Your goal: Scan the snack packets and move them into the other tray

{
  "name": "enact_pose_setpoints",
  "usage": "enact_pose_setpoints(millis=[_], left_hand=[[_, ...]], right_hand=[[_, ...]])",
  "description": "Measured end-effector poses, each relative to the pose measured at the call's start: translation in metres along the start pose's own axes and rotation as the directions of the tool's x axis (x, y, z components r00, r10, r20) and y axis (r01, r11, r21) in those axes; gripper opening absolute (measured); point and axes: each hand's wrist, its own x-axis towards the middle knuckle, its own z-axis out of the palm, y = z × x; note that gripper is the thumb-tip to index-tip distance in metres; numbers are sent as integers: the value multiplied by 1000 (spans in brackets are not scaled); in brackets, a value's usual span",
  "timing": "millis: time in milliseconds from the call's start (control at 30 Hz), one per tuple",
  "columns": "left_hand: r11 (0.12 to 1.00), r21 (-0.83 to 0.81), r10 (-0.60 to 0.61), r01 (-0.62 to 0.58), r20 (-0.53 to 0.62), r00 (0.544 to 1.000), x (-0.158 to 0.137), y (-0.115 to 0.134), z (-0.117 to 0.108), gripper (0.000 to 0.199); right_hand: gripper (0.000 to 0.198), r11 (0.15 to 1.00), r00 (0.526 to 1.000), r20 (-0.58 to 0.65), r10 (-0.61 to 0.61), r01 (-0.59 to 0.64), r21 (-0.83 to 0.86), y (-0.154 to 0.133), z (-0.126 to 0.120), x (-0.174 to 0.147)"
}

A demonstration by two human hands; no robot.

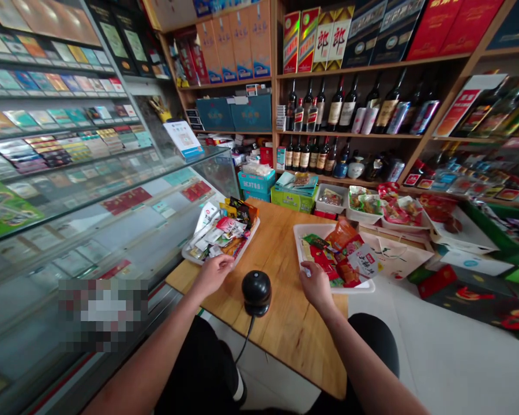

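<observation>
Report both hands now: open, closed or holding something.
Left hand: fingers curled by the left tray; whether it holds anything cannot be told.
Right hand: fingers curled at the right tray; its hold cannot be told.

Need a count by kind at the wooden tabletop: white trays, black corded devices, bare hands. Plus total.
White trays: 2 (left tray, right tray)
Black corded device: 1
Bare hands: 2 (left hand, right hand)
Total: 5
</observation>
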Motion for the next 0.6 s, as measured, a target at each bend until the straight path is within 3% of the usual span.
enact_pose_setpoints(millis=[267, 500, 600], left_hand=[[978, 177, -72, 110, -210, 975, 6, -29, -30, 26], [911, 341, -88, 232, -389, 917, 49, -48, -37, 32], [813, 504, -49, 290, -438, 898, 70, -51, -39, 39]], right_hand=[[27, 997, 985, 155, -81, 80, 15, -49, 28, 19], [25, 990, 957, 254, -142, 143, 15, -95, 41, 34], [24, 986, 947, 275, -163, 162, 29, -110, 46, 43]])
